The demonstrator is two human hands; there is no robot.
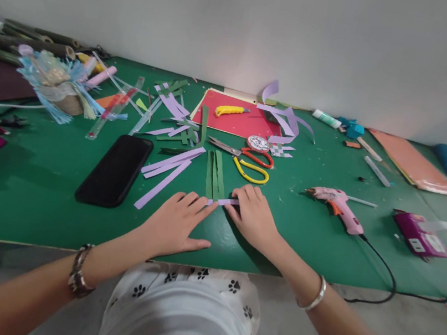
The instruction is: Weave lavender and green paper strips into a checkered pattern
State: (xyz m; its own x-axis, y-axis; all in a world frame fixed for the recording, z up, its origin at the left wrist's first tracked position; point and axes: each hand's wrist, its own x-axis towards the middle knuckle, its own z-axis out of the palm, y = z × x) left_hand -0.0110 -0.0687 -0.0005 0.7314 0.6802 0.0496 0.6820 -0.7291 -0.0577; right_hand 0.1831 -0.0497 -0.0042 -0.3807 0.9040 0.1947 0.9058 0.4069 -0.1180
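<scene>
Side by side on the table lie green paper strips (215, 175), pointing away from me. A purple paper strip (224, 202) crosses their near ends. My left hand (175, 221) rests palm down with its fingers stretched and thumb apart, the fingertips pressing on the crossing. The right end of the purple strip is between the thumb and curled fingers of my right hand (256, 220). Loose purple strips (168, 168) lie left of the green ones. Scissors (246, 157) with red and yellow handles lie just beyond my right hand.
A black phone (114, 171) lies left of my hands. A pink glue gun (339, 204) with a trailing cord lies on the right. Behind are a yellow cutter (231, 111) on red paper (246, 126) and a ruler (114, 109). The green table (51, 220) ends close to my body.
</scene>
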